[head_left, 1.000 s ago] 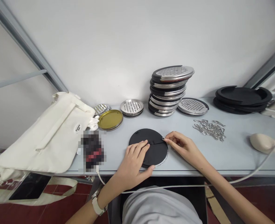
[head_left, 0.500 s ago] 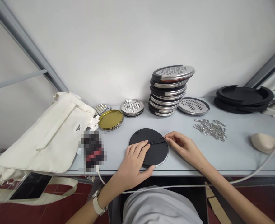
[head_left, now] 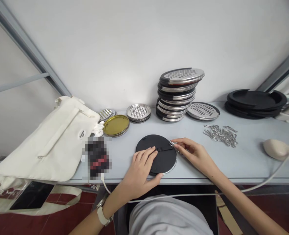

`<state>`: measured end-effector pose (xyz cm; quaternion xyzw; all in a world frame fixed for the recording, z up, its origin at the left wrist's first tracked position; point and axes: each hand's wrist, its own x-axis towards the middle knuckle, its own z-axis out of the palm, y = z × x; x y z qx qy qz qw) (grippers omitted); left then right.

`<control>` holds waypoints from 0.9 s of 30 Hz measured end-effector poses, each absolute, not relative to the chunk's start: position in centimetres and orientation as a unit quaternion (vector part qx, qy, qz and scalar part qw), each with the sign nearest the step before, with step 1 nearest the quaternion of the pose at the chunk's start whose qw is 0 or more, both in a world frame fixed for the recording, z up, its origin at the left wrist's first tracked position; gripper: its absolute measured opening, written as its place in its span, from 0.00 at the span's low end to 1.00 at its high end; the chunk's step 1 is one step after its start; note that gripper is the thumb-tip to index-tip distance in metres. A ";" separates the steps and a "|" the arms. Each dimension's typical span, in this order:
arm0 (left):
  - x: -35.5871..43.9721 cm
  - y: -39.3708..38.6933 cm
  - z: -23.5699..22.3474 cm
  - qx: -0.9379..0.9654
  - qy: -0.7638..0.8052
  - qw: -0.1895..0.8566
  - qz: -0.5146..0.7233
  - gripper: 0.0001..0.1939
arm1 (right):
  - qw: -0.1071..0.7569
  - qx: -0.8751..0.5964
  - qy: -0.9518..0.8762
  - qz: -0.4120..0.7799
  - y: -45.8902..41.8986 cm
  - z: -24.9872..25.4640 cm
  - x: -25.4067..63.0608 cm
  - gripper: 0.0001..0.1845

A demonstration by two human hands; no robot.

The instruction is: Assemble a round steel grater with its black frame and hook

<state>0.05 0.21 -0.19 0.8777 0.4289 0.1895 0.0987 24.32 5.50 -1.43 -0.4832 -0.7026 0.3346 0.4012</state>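
Note:
A black round disc (head_left: 156, 142) with a silvery metal rim lies flat on the table in front of me; it looks like the underside of a round grater in its holder. My left hand (head_left: 143, 168) holds it steady, fingers stretched over its top and thumb at the near rim. At the disc's right edge, my right hand (head_left: 188, 150) pinches a small metal wire hook (head_left: 172, 144) between thumb and fingertips. The hook's looped end lies over the disc beside a narrow slot. Several similar wire hooks (head_left: 220, 135) lie in a pile to the right.
Behind the disc stands a tall stack of round graters (head_left: 176, 98), with another grater (head_left: 203, 111) beside it. Loose grater plates (head_left: 138, 112) and a gold disc (head_left: 116, 125) sit left. Black trays (head_left: 256, 101), a beige mouse (head_left: 278, 150), a white bag (head_left: 48, 143) and a cable (head_left: 183, 195) surround the workspace.
The wire hook's loop now shows more clearly over the disc's right edge, and my right fingers have shifted slightly. My left hand and the disc stay in place.

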 end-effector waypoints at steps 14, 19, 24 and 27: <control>0.1 0.3 -0.2 0.879 0.429 0.101 0.183 0.29 | 0.373 -0.459 -0.723 0.357 5.5 -1.5 24.0 0.13; 0.1 0.2 -0.2 0.878 0.429 0.103 0.187 0.30 | 0.360 -0.470 -0.729 0.342 5.4 -1.3 23.9 0.12; 0.0 0.2 -0.2 0.879 0.428 0.102 0.183 0.30 | 0.355 -0.478 -0.743 0.307 5.2 -1.3 23.6 0.11; 0.1 0.3 -0.3 0.879 0.428 0.100 0.183 0.30 | 0.333 -0.490 -0.757 0.276 5.2 -1.5 23.4 0.12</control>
